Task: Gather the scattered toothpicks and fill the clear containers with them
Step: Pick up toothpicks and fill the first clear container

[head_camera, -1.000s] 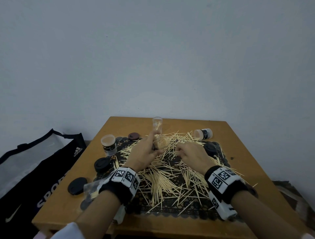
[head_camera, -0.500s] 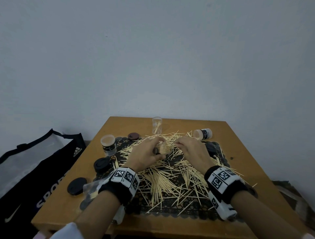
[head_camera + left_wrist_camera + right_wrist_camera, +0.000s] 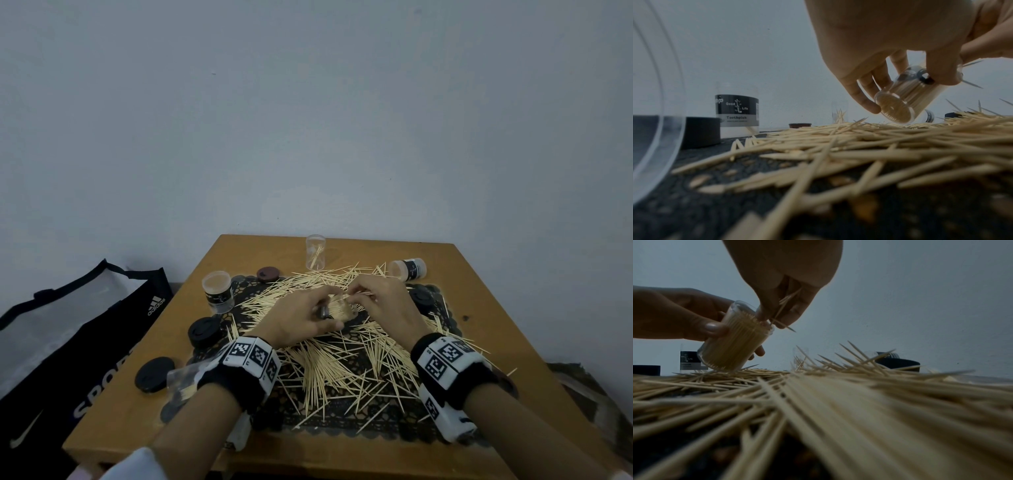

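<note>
- Clear plastic jar [image 3: 735, 340], a small cylinder packed tight with pale wooden toothpicks, sits tilted in the left hand [image 3: 298, 317]; its long axis leans with the open mouth up and toward the right hand [image 3: 380, 301], its base low over the pile.
- Left fingers [image 3: 865, 91] curl round the jar's wall, thumb pressed on its side.
- Right fingers [image 3: 795, 311] pinch a few thin toothpicks [image 3: 784, 308] at the jar's mouth, tips pointing down into it.
- Loose toothpicks [image 3: 342, 370] lie crisscrossed on a dark lacy mat [image 3: 342, 421] on the wooden table [image 3: 496, 342].
- Near the far edge, another clear jar [image 3: 315, 251] stands upright with a few sticks inside.
- A labelled jar [image 3: 218, 291] stands at the left, another [image 3: 409, 269] lies on its side at the right; round dark lids [image 3: 203, 331] rest nearby.
</note>
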### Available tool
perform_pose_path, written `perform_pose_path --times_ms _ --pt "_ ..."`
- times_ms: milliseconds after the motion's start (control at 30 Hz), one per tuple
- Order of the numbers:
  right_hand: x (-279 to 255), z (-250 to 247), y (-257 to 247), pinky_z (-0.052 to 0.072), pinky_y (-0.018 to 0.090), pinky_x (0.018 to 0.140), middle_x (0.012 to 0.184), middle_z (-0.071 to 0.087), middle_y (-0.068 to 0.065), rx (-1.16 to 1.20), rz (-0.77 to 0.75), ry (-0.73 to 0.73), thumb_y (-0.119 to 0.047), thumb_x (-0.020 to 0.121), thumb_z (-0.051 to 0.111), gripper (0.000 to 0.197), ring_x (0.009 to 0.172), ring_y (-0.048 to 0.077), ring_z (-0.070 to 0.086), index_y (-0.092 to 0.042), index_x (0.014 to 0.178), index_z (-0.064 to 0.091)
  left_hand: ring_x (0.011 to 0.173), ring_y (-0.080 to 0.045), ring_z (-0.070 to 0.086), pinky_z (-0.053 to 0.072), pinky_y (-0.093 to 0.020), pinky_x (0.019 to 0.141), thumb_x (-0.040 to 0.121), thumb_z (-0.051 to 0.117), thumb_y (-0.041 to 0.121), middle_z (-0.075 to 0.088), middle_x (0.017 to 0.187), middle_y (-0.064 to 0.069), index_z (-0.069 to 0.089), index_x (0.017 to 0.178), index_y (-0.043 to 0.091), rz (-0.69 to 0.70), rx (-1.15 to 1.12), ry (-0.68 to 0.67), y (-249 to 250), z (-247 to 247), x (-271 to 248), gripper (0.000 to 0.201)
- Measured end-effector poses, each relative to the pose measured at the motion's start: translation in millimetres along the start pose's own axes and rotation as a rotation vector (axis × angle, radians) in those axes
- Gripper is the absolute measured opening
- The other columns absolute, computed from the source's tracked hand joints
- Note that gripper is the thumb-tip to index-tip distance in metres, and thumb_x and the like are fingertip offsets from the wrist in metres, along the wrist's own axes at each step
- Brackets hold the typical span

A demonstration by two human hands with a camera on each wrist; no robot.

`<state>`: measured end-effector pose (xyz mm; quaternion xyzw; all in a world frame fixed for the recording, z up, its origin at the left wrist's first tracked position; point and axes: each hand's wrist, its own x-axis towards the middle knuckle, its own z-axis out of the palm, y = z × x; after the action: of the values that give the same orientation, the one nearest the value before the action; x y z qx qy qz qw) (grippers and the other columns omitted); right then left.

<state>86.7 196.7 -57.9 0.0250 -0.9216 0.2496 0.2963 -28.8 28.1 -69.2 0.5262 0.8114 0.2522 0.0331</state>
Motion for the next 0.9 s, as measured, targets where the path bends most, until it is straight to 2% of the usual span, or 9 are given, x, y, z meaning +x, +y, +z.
perform_pose_path --times_ms 133,233,300,400,500,633,733,833,900 --pt "0.2 2.1 2.2 0.05 0.029 0.071 0.085 0.064 -0.006 -0.012 -0.048 -0.041 -0.005 0.084 0.068 0.009 0.079 0.007 0.058 -0.012 0.085 0.072 0.08 -0.012 0.052 0.044 -0.03 0.075 0.085 0.065 0.054 0.059 0.097 0.006 0.047 0.136 0.028 0.004 -0.009 -0.003 -0.3 0.2 0.1 0.06" --pt "1.0 4.4 2.1 0.043 0.015 0.073 0.09 0.061 -0.004 0.002 -0.04 -0.057 0.001 0.087 0.062 0.018 0.083 0.005 0.055 -0.012 0.091 0.074 0.074 -0.01 0.05 0.042 -0.028 0.071 0.085 0.065 0.054 0.059 0.095 0.007 0.047 0.135 0.029 -0.001 -0.007 0.0 -2.6 1.9 0.8 0.058" --pt "1.1 5.3 0.3 0.041 0.01 0.074 0.093 0.059 -0.003 0.019 -0.026 -0.083 0.007 0.086 0.057 0.027 0.087 0.005 0.054 -0.012 0.098 0.074 0.076 -0.011 0.052 0.041 -0.027 0.071 0.086 0.064 0.054 0.059 0.095 0.007 0.047 0.134 0.03 -0.009 -0.007 0.008 -3.5 2.3 1.2 0.057" --pt "0.8 4.8 0.2 0.045 0.015 0.076 0.096 0.059 -0.002 0.015 -0.034 -0.096 0.013 0.083 0.054 0.035 0.092 0.009 0.055 -0.012 0.101 0.072 0.077 -0.012 0.053 0.039 -0.026 0.069 0.087 0.064 0.054 0.061 0.095 0.007 0.047 0.134 0.029 -0.006 -0.015 0.023 -4.5 2.4 1.6 0.056" --pt "0.5 3.1 2.1 0.05 0.026 0.08 0.094 0.063 -0.004 0.013 -0.055 -0.044 0.012 0.08 0.057 0.032 0.09 0.007 0.059 -0.012 0.096 0.07 0.077 -0.011 0.053 0.038 -0.026 0.069 0.086 0.064 0.053 0.058 0.092 0.008 0.046 0.134 0.029 0.002 -0.021 0.011 -3.2 2.1 0.9 0.057" --pt "-1.0 1.1 1.2 0.054 0.034 0.075 0.089 0.068 -0.006 -0.024 -0.077 0.021 0.007 0.079 0.063 0.025 0.084 0.008 0.063 -0.014 0.091 0.07 0.078 -0.011 0.054 0.043 -0.028 0.074 0.086 0.067 0.051 0.062 0.1 0.004 0.046 0.136 0.027 0.015 -0.052 -0.014 -1.9 1.6 0.6 0.059" --pt "-1.4 0.5 0.1 0.054 0.035 0.077 0.096 0.069 -0.005 -0.036 -0.076 0.035 0.004 0.081 0.065 0.027 0.09 0.01 0.063 -0.015 0.099 0.07 0.074 -0.008 0.052 0.04 -0.025 0.073 0.086 0.067 0.05 0.06 0.1 0.004 0.046 0.137 0.027 0.014 -0.063 -0.012 -1.2 1.4 -0.1 0.06" --pt "-1.8 -0.3 -1.4 0.05 0.033 0.082 0.102 0.063 -0.006 -0.022 -0.061 0.051 0.006 0.081 0.064 0.029 0.094 0.01 0.058 -0.015 0.101 0.067 0.078 -0.011 0.054 0.045 -0.027 0.077 0.085 0.068 0.05 0.059 0.099 0.004 0.047 0.136 0.029 0.021 -0.097 -0.018 -0.6 0.9 -0.8 0.059" --pt "-1.9 -1.0 -2.3 0.05 0.033 0.083 0.103 0.061 -0.006 -0.015 -0.057 0.058 0.008 0.081 0.063 0.031 0.093 0.009 0.056 -0.015 0.102 0.066 0.077 -0.009 0.053 0.044 -0.026 0.077 0.085 0.068 0.05 0.06 0.099 0.003 0.048 0.136 0.029 0.026 -0.099 -0.018 -0.6 0.9 -0.5 0.059"
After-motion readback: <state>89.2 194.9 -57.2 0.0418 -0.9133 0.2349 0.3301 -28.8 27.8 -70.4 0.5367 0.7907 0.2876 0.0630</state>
